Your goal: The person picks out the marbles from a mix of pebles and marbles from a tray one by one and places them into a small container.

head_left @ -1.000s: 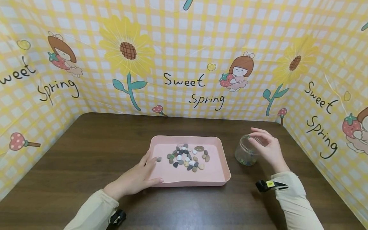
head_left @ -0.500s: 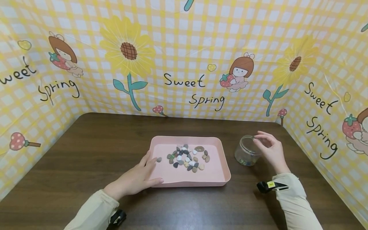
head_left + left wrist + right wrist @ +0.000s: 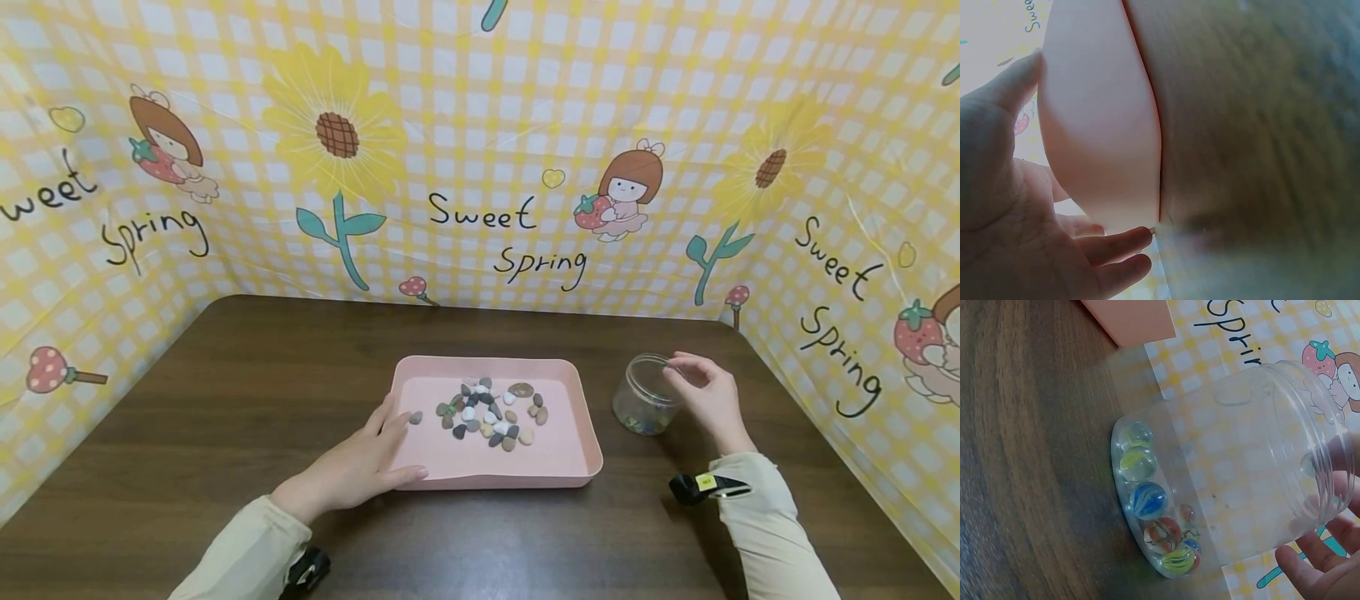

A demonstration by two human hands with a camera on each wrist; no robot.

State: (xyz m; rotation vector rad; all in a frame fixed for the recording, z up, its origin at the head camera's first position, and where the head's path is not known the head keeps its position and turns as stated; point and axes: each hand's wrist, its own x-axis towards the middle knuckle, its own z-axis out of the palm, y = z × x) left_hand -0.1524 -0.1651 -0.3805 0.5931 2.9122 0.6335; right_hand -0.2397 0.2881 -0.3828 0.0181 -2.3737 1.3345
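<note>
A pink tray (image 3: 495, 482) holds many pebbles (image 3: 480, 400) in grey, white and tan. My left hand (image 3: 360, 467) rests on the tray's left corner, thumb along the front rim and the other fingers spread at the left side. One grey pebble (image 3: 416, 417) lies by its fingertips. To the right stands a clear jar (image 3: 641, 404). Several glass marbles (image 3: 1147, 500), blue, yellow and red, lie at its bottom. My right hand (image 3: 708, 400) holds the jar's rim, with a finger showing through the clear plastic near the mouth. A small greenish spot there is unclear.
A dark wooden table (image 3: 285, 358) carries everything. Yellow checked cloth (image 3: 480, 125) with printed flowers and figures stands up along the back and both sides. Black wrist cameras (image 3: 690, 487) sit on the pale sleeves.
My right hand has moved from over the jar's mouth slightly right and down, to the rim's right side. The left hand, tray and pebbles stay in place.
</note>
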